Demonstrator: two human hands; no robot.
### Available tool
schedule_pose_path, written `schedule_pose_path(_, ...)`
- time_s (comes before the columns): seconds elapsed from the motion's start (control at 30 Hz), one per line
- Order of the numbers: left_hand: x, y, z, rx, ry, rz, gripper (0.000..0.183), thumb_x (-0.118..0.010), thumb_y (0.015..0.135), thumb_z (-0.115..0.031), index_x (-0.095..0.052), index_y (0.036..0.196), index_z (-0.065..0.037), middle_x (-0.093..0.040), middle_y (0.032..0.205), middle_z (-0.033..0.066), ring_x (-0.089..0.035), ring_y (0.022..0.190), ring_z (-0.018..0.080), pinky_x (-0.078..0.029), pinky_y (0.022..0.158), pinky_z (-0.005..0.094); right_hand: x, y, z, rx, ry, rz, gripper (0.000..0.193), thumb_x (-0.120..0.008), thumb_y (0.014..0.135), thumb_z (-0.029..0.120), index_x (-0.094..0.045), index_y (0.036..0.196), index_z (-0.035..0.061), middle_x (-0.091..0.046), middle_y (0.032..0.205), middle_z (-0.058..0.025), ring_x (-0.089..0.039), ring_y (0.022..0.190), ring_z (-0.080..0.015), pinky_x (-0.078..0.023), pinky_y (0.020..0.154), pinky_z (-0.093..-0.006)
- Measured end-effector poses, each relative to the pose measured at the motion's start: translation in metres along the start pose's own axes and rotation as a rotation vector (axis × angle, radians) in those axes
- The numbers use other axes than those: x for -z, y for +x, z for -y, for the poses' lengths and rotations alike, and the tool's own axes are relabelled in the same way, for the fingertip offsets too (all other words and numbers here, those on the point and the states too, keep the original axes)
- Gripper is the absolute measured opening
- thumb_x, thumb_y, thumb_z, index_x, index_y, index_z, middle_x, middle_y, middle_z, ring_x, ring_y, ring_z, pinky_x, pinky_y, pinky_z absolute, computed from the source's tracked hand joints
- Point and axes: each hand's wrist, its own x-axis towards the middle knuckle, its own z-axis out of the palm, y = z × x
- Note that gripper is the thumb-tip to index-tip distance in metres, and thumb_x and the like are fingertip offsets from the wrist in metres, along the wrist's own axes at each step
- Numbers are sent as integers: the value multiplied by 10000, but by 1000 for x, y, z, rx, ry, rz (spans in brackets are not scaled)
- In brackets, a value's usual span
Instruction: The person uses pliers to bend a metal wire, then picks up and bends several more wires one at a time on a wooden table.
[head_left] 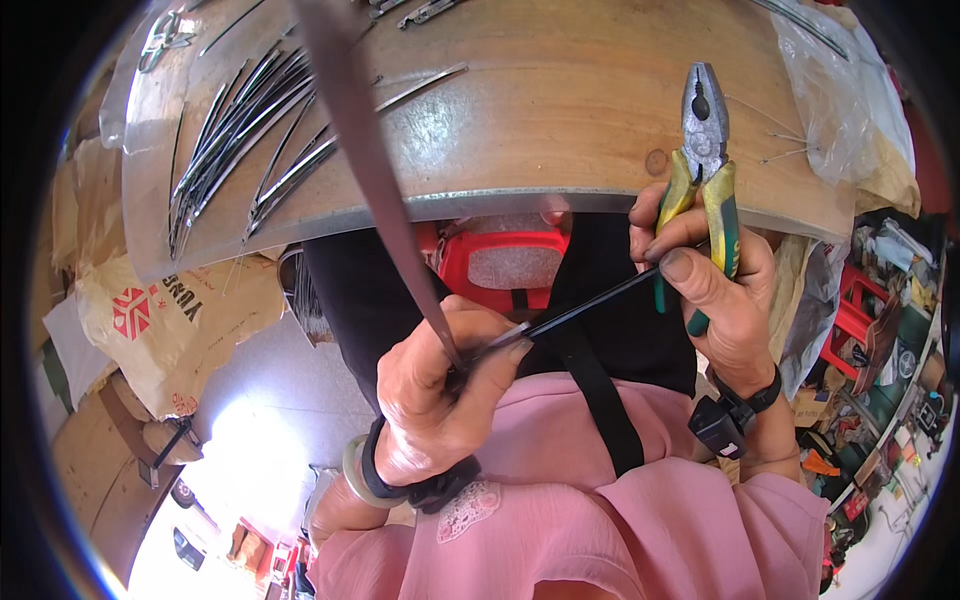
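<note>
Between my hands, above my lap, stretches a thin dark strip [590, 303]. My left hand [440, 385] is closed round its left part, thumb on top. A long brownish strip [365, 150], blurred near the camera, rises from that same hand past the top edge. I cannot tell whether the two are one piece. My right hand [725, 300] pinches the far right end of the dark strip between thumb and finger. It also holds combination pliers [705, 150] with yellow and green handles in the palm. Their head points up over the table edge.
Across the far side runs a wooden table [560, 110] with a clear sheet on it. Several thin black and silver strips [250, 130] lie piled at its left. Clear plastic bags [825, 110] hang at the right corner, and a printed paper sack [180, 320] sits below left.
</note>
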Motion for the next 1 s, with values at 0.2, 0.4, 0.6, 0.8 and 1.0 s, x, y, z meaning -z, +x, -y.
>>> schedule_pose_path(0.2, -2, 4, 3, -178, 212, -25, 303, -660, 665, 134, -594, 931, 5, -624, 787, 115, -609, 602, 230, -467, 498, 275, -1, 3, -4, 21, -38, 5, 157, -722, 857, 100, -682, 938, -29, -645, 1058, -131, -586, 906, -138, -470, 799, -264)
schedule_pose_path(0.4, 1, 3, 6, -213, 272, -18, 301, -652, 679, 127, -605, 946, -2, -621, 785, 118, -611, 603, 248, -468, 493, 283, -3, 9, -7, 51, -98, 24, 164, -728, 858, 114, -688, 932, -26, -658, 1036, -118, -591, 867, -127, -480, 772, -253)
schedule_pose_path(0.6, 7, 5, -5, 195, 70, 88, 183, -666, 789, 79, -605, 945, 5, -588, 731, 61, -543, 607, 101, -430, 544, 222, -6, 10, 1, 67, -267, -41, 209, -743, 855, 150, -690, 953, -27, -648, 1031, -89, -592, 900, -137, -476, 788, -256)
schedule_pose_path(0.8, 11, 8, -15, 587, -303, 55, 125, -654, 861, 40, -598, 970, 12, -562, 733, -39, -445, 641, 11, -375, 564, 178, -1, 6, 1, 34, -195, -180, 230, -754, 845, 152, -688, 970, -30, -639, 1049, -77, -589, 920, -137, -476, 801, -256)
schedule_pose_path(1.0, 14, 7, -10, 654, -453, 94, 124, -634, 881, 15, -578, 989, 38, -598, 749, 77, -431, 498, 53, -323, 456, 199, -6, 4, 13, 229, -598, -188, 194, -744, 832, 100, -690, 963, -33, -634, 1039, -91, -610, 914, -171, -485, 812, -281)
